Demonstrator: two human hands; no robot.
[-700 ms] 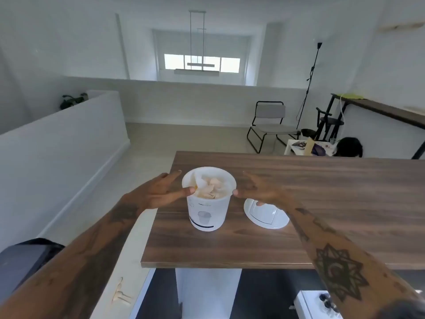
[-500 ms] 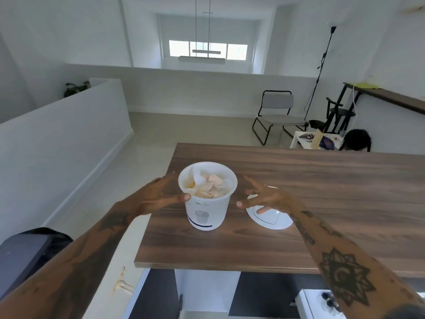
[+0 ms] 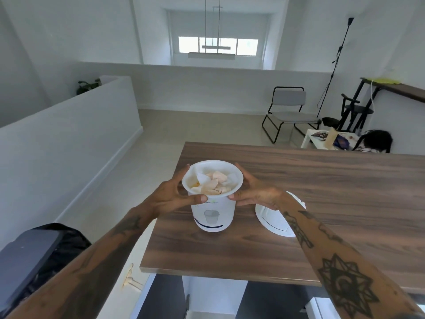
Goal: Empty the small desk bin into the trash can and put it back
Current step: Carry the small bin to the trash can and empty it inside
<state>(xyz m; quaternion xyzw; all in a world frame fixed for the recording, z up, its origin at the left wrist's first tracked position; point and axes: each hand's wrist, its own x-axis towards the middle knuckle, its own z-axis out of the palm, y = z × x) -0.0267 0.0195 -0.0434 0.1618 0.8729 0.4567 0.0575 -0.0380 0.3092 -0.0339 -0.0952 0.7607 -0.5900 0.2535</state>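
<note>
The small white desk bin (image 3: 213,212) stands on the wooden table (image 3: 333,203) near its left end, lid off, filled with crumpled paper scraps (image 3: 215,185). My left hand (image 3: 171,196) grips its left side just under the rim. My right hand (image 3: 255,194) clasps the right side at the same height. The bin's white lid (image 3: 273,217) lies flat on the table right beside it, partly under my right forearm. A dark trash can (image 3: 30,261) with a black liner sits at lower left, beyond the table's edge.
A white low wall (image 3: 69,139) runs along the left. A black-framed chair (image 3: 287,109), a small white side table (image 3: 326,139) with clutter and a dark desk (image 3: 395,88) stand at the far right. Open floor lies between the table and the wall.
Both hands have closed in from either side and now hold the bin under its rim. The view has tilted down slightly.
</note>
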